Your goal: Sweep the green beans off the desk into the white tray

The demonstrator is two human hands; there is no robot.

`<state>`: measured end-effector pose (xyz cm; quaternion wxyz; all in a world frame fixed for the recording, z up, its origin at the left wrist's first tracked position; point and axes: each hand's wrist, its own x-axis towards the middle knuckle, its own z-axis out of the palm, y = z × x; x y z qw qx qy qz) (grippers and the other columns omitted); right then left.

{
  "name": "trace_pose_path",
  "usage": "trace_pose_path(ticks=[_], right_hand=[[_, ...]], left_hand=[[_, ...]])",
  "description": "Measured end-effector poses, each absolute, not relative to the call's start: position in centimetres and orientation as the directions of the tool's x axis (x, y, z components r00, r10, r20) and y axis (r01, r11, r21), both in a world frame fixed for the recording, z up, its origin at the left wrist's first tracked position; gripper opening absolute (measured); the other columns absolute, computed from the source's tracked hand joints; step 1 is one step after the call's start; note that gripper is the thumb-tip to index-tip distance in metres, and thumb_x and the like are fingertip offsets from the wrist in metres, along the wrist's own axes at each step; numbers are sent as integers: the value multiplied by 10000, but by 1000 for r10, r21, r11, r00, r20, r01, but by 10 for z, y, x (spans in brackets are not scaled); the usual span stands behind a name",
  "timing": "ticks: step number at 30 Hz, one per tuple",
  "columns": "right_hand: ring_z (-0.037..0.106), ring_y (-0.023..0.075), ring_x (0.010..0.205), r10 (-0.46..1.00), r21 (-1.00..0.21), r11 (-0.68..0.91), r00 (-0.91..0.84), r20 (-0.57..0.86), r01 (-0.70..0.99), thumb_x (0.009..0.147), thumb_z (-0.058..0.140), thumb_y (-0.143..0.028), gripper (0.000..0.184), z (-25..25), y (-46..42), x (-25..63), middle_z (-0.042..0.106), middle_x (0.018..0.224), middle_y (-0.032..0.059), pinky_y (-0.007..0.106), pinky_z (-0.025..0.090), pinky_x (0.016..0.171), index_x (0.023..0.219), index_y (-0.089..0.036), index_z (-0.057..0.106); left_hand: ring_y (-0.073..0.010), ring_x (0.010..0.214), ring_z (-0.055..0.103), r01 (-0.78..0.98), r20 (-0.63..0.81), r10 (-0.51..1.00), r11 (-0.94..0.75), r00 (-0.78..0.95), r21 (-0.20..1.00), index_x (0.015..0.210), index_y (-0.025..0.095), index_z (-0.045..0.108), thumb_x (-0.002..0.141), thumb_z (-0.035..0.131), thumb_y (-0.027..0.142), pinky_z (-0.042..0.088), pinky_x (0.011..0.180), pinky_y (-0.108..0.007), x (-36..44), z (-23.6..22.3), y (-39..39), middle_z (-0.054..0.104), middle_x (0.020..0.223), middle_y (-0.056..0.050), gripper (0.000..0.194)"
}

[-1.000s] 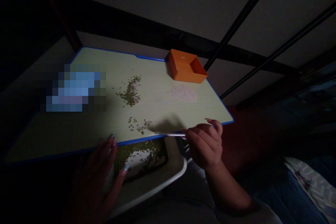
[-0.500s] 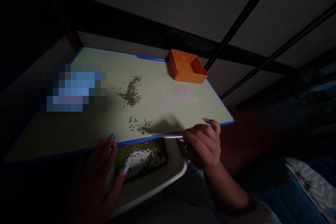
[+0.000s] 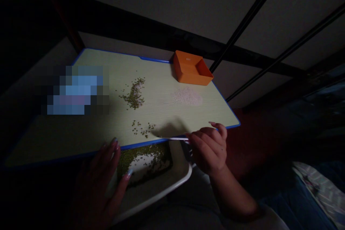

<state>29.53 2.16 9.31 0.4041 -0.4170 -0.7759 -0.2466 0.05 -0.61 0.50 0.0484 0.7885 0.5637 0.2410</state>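
Note:
My right hand (image 3: 208,149) is closed round a thin pale flat tool (image 3: 178,138), seen nearly edge-on, so its kind is unclear. The tool's tip is over the table's near blue edge, just right of a few loose green beans (image 3: 144,128). My left hand (image 3: 107,176), fingers apart, rests by that edge with its thumb over a white tray (image 3: 185,172). Below the edge, the tray holds many green beans (image 3: 126,158). Farther back on the table (image 3: 161,111) lie a pile of green beans mixed with pale grains (image 3: 134,95) and a heap of pale rice-like grains (image 3: 188,96).
An orange open box (image 3: 192,70) stands at the table's back right corner. A blurred-out bluish item (image 3: 77,91) lies on the left side. Pale wall panels (image 3: 161,3) rise behind. Dark blue cloth (image 3: 291,194) lies at lower right.
The pale tool has shifted very slightly at the table's edge. Both hands, the bean piles and the box stay where they were.

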Motion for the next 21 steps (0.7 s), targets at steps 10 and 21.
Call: trace_pose_path(ticks=[10, 21], right_hand=[[620, 145, 734, 451, 52, 541, -342, 825, 839, 950, 541, -157, 136, 95, 22, 289, 717, 731, -33, 410, 407, 962, 992, -223, 653], [622, 146, 732, 432, 54, 561, -348, 832, 826, 958, 552, -145, 126, 94, 20, 292, 724, 746, -13, 420, 405, 968, 974, -189, 669]], left_hand=[[-337, 1481, 386, 858, 376, 895, -377, 241, 348, 1535, 413, 100, 892, 472, 313, 445, 1125, -664, 3, 6, -5, 430, 1600, -41, 750], [-310, 1491, 374, 851, 381, 897, -371, 224, 372, 1530, 436, 95, 890, 462, 311, 427, 1150, -628, 4, 8, -6, 398, 1621, -5, 748]])
